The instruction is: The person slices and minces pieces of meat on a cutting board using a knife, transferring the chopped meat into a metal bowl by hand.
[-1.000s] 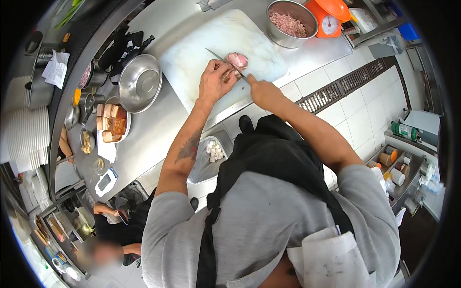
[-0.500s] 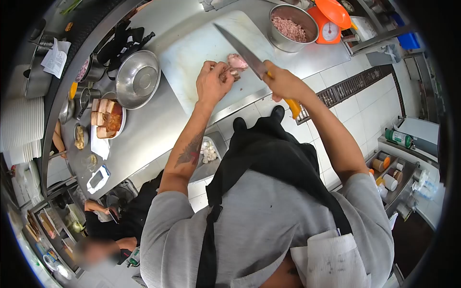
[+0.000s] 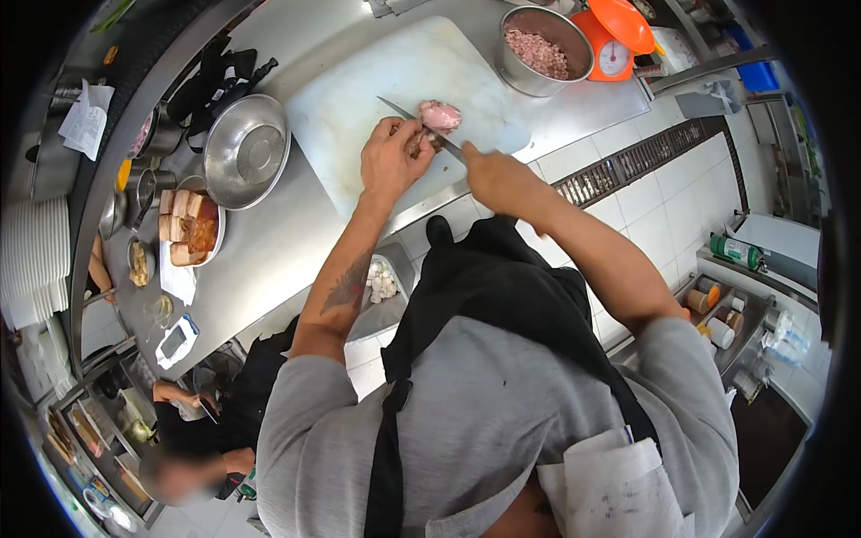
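Note:
A piece of pink meat lies on the white cutting board. My left hand is closed on the darker near end of the meat, fingers curled and thumb alongside. In my right hand I grip a kitchen knife, its handle hidden inside my fist. The blade crosses the meat just beyond my left fingertips, its point toward the upper left.
A pot of chopped meat and an orange scale stand at the far right. To the left are a metal bowl and a dish of pork blocks. Garlic fills a tray below. Another person holds a phone.
My right hand has brought the knife down and left, from above the board onto the meat. My left hand stays at the meat's near end. The view has shifted slightly.

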Action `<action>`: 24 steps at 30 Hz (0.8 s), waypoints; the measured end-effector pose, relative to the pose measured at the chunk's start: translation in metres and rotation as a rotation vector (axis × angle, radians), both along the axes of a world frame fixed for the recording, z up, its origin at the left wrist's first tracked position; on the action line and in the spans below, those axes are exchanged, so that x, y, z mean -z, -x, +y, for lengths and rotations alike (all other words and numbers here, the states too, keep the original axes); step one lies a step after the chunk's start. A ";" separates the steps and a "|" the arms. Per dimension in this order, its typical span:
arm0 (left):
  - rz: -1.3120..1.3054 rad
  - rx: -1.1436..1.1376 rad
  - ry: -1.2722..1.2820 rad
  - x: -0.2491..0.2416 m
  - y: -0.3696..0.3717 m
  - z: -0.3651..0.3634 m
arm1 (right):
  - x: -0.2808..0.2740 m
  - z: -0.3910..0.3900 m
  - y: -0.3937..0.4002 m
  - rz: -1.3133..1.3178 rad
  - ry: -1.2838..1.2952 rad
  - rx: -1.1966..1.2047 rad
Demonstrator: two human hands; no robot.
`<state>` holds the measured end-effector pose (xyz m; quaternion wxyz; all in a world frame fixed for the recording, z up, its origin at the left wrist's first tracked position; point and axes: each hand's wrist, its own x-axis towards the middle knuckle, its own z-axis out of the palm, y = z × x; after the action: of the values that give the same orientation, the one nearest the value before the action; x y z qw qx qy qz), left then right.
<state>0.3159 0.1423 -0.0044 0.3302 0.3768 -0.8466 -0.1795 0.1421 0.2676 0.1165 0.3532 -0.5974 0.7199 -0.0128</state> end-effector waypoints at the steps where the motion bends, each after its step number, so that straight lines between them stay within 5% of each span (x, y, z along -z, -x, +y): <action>1: -0.007 -0.004 0.007 -0.001 -0.001 -0.001 | 0.007 -0.019 -0.004 0.009 0.015 -0.033; 6: 0.011 0.017 -0.055 -0.002 0.000 -0.001 | -0.015 0.005 0.010 0.117 -0.031 -0.143; 11: 0.017 0.054 -0.078 -0.004 -0.002 0.000 | 0.091 -0.019 -0.009 -0.023 0.066 0.045; 13: 0.009 0.094 -0.061 -0.009 -0.008 0.004 | 0.089 -0.028 -0.010 -0.038 0.130 0.045; 16: -0.045 0.140 -0.053 -0.024 -0.011 0.007 | 0.050 -0.030 0.012 -0.273 -0.027 0.176; 19: -0.254 0.143 -0.136 -0.024 -0.025 0.011 | 0.051 -0.010 0.050 -0.966 -0.243 0.492; 24: -0.184 -0.020 -0.347 -0.035 -0.032 -0.014 | 0.058 -0.006 0.073 -0.881 -0.189 0.692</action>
<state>0.3481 0.1286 0.0306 0.1832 0.4512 -0.8259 -0.2843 0.0693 0.2614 0.0581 0.6474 -0.2308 0.6562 -0.3114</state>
